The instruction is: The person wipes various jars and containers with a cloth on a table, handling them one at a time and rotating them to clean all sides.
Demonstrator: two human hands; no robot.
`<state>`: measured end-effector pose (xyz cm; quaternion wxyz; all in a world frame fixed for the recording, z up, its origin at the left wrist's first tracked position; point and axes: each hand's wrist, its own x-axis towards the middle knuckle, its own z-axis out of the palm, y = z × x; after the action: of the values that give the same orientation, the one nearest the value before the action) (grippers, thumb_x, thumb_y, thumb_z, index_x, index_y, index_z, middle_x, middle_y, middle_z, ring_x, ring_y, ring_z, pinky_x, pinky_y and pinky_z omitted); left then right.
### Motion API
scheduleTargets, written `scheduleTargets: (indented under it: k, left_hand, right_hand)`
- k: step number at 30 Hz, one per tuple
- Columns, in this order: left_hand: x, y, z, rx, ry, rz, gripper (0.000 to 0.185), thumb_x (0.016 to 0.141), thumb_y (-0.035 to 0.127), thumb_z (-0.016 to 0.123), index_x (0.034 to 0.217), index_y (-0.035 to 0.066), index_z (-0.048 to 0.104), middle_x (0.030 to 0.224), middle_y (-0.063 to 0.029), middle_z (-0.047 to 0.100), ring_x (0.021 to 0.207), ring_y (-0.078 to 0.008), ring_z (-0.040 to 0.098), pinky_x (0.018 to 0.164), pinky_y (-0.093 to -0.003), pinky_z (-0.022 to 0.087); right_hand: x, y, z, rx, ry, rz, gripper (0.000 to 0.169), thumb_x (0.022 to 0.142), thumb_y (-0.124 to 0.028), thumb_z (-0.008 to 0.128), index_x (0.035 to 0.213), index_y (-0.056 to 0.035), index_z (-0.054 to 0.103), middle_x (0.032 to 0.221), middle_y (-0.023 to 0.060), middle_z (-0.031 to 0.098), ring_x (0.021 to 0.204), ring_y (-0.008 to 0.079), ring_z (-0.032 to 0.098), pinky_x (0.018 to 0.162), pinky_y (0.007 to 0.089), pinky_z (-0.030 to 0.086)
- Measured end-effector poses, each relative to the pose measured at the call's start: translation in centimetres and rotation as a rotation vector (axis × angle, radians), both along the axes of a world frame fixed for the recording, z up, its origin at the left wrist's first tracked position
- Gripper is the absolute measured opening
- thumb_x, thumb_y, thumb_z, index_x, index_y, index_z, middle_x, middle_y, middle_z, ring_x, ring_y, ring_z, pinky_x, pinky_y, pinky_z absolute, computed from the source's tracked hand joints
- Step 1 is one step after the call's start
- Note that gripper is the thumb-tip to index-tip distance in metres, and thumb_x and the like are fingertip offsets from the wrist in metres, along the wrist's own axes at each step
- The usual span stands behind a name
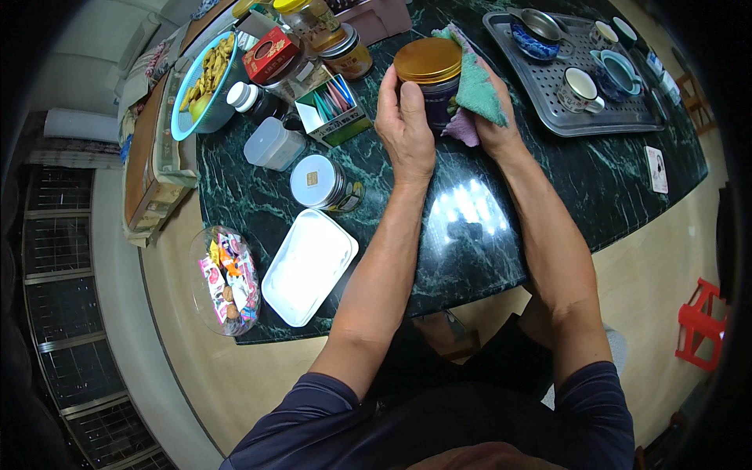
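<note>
A dark jar [437,100] with a gold lid [428,59] is between my two hands, above or on the far part of the dark green marble tabletop [388,252]. Around its left side my left hand [405,126] is wrapped, the thumb up near the lid's edge. My right hand [498,114] presses a green and pink cloth [479,88] against the jar's right side. Part of the cloth hangs below, next to the jar's lower body. The fingers of both hands are mostly hidden behind the jar and cloth.
To the right lies a perforated metal tray [617,120] with cups and teapots. On the left are a blue basket [217,111], a box of sachets [338,126], a lidded can [317,181], a white plastic tray [308,267] and a candy bowl [202,294]. Several jars stand behind.
</note>
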<state>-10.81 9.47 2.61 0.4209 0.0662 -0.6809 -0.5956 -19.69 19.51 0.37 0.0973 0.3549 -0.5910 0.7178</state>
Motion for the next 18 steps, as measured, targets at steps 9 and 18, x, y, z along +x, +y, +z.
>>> scheduleTargets:
  k: [9,18]
  left_hand:
    - [-0.2,-0.7,-0.6,0.065,-0.009,-0.205,0.095,0.080,0.069,0.076,0.137,-0.002,0.048,0.118,-0.0122,0.065,0.112,-0.0197,0.062,0.098,-0.0337,0.048]
    - [0.3,-1.0,-0.4,0.115,-0.051,-0.360,0.106,0.075,0.082,0.068,0.137,-0.001,0.047,0.122,-0.0143,0.062,0.117,-0.0213,0.060,0.102,-0.0351,0.046]
  right_hand:
    - [0.3,0.0,-1.0,-0.010,-0.277,0.145,0.034,0.104,-0.016,0.051,0.133,0.0013,0.059,0.121,0.0095,0.068,0.106,0.0172,0.062,0.096,0.0315,0.049]
    - [0.4,0.9,0.4,-0.099,-0.774,0.393,0.055,0.110,-0.041,0.031,0.144,-0.0011,0.049,0.140,0.0144,0.059,0.126,0.0245,0.058,0.109,0.0369,0.047]
